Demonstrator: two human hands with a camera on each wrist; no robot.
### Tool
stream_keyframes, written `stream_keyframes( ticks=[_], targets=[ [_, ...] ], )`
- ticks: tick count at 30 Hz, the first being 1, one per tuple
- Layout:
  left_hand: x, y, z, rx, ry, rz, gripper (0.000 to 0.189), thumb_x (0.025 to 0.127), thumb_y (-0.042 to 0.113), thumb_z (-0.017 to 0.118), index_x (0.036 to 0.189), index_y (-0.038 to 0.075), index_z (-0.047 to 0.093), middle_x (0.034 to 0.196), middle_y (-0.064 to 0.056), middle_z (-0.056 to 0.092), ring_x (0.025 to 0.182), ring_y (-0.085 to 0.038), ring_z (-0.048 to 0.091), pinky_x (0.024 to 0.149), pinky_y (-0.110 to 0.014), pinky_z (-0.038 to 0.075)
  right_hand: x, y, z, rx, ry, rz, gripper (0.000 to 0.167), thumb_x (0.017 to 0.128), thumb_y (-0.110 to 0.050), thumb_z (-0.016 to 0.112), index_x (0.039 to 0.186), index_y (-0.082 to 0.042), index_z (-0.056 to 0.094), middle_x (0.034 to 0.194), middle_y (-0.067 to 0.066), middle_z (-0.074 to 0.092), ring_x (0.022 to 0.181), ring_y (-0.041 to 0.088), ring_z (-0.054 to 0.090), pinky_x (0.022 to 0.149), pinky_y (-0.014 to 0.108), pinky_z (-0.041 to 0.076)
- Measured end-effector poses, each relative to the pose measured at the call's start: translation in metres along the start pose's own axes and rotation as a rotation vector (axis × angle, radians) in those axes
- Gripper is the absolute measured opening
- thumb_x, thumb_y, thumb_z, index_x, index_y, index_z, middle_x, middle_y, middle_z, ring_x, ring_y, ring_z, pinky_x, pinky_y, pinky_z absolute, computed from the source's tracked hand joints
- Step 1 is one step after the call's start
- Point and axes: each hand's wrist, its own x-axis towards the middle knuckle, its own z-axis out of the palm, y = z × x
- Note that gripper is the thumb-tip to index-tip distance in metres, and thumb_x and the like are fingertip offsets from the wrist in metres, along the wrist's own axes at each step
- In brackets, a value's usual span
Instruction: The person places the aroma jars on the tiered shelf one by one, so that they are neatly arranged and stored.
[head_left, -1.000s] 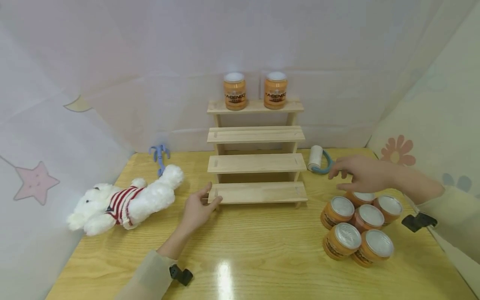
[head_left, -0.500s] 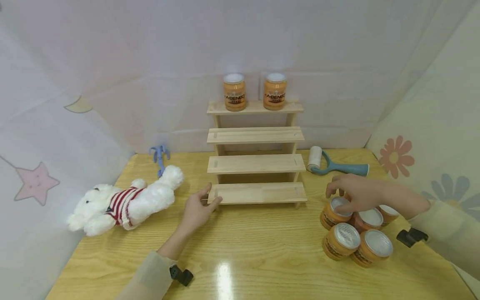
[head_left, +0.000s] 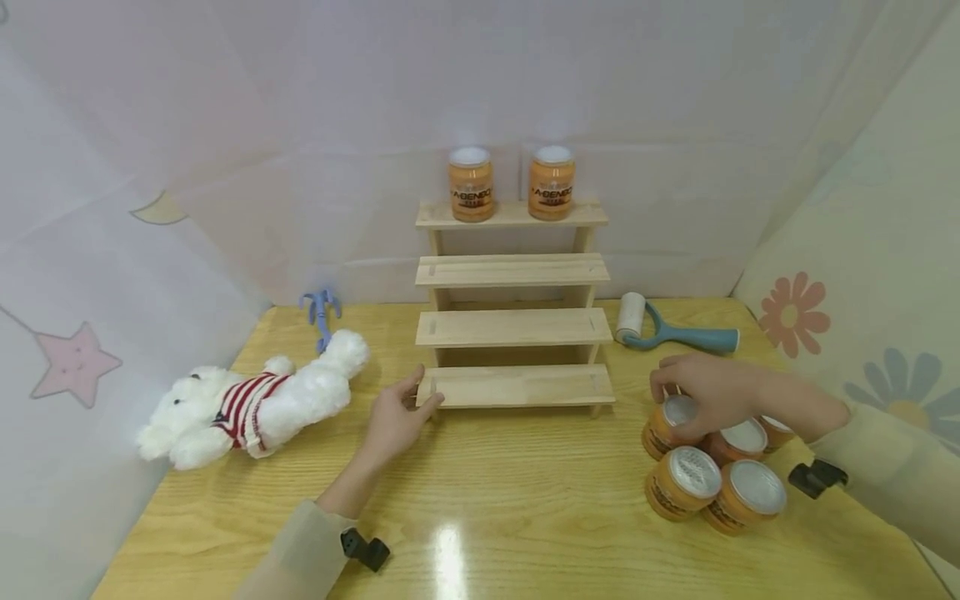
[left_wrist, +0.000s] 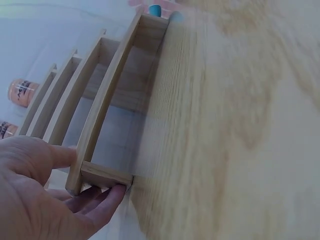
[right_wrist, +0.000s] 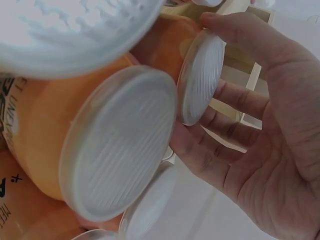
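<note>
At the left end of the lowest step of a wooden four-step display shelf [head_left: 517, 387], my left hand [head_left: 392, 427] grips the board. In the left wrist view its thumb lies on the board [left_wrist: 107, 95] and the fingers curl against the side support. My right hand [head_left: 716, 390] is over a cluster of orange jars with silvery-white lids. It holds the jar [head_left: 658, 435] at the cluster's left, thumb on one side and fingers on the other of the lid [right_wrist: 202, 77]. Two like jars, one left [head_left: 471, 187] and one right [head_left: 551, 187], stand on the top step.
Beside the held jar are several others, including a front jar [head_left: 682, 483] and a front right jar [head_left: 746, 497]. A blue-handled lint roller [head_left: 693, 336] lies behind them. At the left lie a white plush bear [head_left: 300, 408] and a small blue claw-like object [head_left: 321, 317].
My right hand has come down and toward me from above the jars onto the left jar, uncovering the lint roller's handle. The left hand stays on the shelf.
</note>
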Motion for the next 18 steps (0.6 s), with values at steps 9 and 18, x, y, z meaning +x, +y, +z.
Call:
stream_keyframes(
  ticks=[9, 18],
  targets=[
    [0.000, -0.001, 0.000, -0.034, -0.027, -0.011, 0.074, 0.104, 0.034, 0.072, 0.165, 0.008, 0.038, 0.170, -0.010, 0.040, 0.149, -0.040, 0.050, 0.118, -0.052, 0.050, 0.008, 0.000, -0.011, -0.036, 0.007, -0.057, 0.031, 0.081, -0.024, 0.088, 0.095, -0.026, 0.061, 0.091, -0.009, 0.054, 0.079, 0.006, 0.044, 0.066, 0.023, 0.039],
    [0.001, 0.000, -0.003, -0.048, -0.038, -0.020, 0.074, 0.104, 0.033, 0.072, 0.165, 0.008, 0.038, 0.167, -0.014, 0.041, 0.147, -0.038, 0.050, 0.117, -0.052, 0.050, 0.018, -0.008, -0.061, -0.006, 0.067, -0.113, 0.030, 0.081, -0.024, 0.088, 0.094, -0.025, 0.061, 0.092, -0.010, 0.056, 0.083, 0.009, 0.049, 0.067, 0.023, 0.043]
  ],
)
